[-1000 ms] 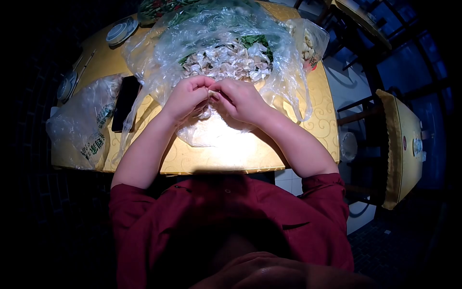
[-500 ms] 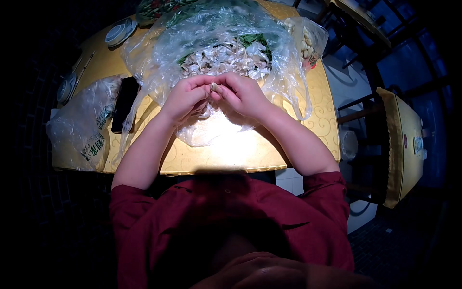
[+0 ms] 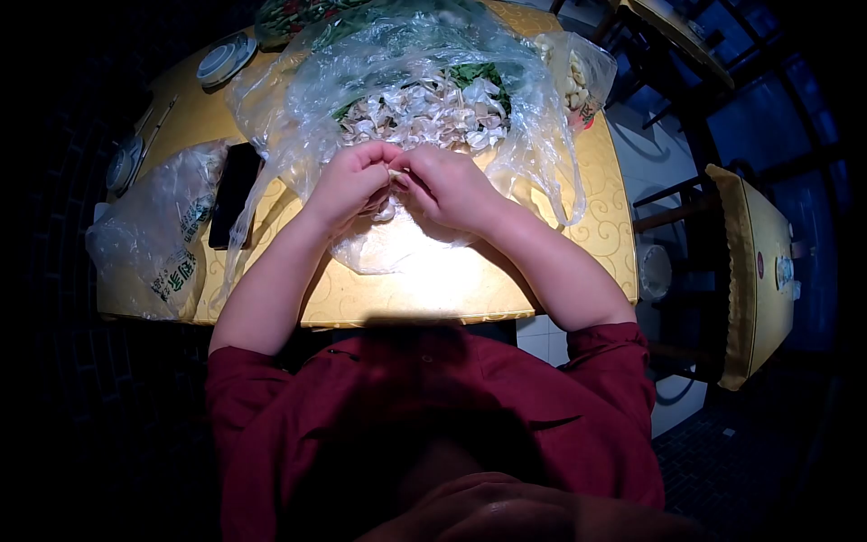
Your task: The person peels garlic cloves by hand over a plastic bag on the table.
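Note:
My left hand (image 3: 350, 185) and my right hand (image 3: 449, 187) meet over the front of a clear plastic bag (image 3: 298, 113). Between their pinched fingertips is a small pale garlic clove (image 3: 396, 177), partly covered by the fingers. Both hands are closed on it. Just beyond the fingers, a heap of papery garlic skins (image 3: 424, 113) lies on the bag, with green leaves (image 3: 477, 74) showing behind. Some more skins lie below my left hand, mostly hidden by it.
Left of the hands are a black phone (image 3: 237, 194) and a plastic bag with green print (image 3: 158, 239). A bag of peeled garlic cloves (image 3: 576, 81) sits at the far right. Stacked dishes (image 3: 221, 63) stand at back left. Another table (image 3: 763, 271) is to the right.
My right hand has turned over the clove, its thumb tucking inward, so less of the clove shows. My left hand has barely moved.

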Demonstrator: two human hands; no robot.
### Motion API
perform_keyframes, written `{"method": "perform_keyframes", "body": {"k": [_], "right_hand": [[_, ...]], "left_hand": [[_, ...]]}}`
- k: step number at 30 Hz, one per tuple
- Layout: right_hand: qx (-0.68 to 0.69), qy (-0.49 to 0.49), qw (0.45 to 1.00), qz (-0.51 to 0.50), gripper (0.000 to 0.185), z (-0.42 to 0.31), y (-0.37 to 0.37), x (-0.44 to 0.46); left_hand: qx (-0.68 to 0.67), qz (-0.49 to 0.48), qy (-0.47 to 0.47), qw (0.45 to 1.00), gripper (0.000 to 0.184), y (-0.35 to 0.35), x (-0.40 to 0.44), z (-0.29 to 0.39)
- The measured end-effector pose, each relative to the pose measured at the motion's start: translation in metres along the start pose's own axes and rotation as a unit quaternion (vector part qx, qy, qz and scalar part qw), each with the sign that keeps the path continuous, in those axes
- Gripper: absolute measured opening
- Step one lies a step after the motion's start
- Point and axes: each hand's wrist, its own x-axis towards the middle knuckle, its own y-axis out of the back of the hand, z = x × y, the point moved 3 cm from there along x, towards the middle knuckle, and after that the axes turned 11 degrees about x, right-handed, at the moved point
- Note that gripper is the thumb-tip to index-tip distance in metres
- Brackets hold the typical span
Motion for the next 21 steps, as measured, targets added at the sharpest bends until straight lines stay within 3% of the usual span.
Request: {"method": "perform_keyframes", "body": {"k": [8, 16, 21], "right_hand": [[0.028, 0.037, 0.997, 0.063, 0.012, -0.005, -0.002, 0.001], [0.097, -0.069, 0.992, 0.035, 0.027, 0.007, -0.002, -0.002], [0.076, -0.088, 0.993, 0.031, 0.032, 0.010, -0.001, -0.003]], "left_hand": [[0.054, 0.049, 0.010, 0.997, 0.019, -0.001, 0.000, 0.002], [0.050, 0.088, -0.035, 0.994, 0.024, 0.006, 0.007, -0.005], [0.118, 0.073, -0.051, 0.989, 0.024, 0.003, 0.004, 0.002]]}}
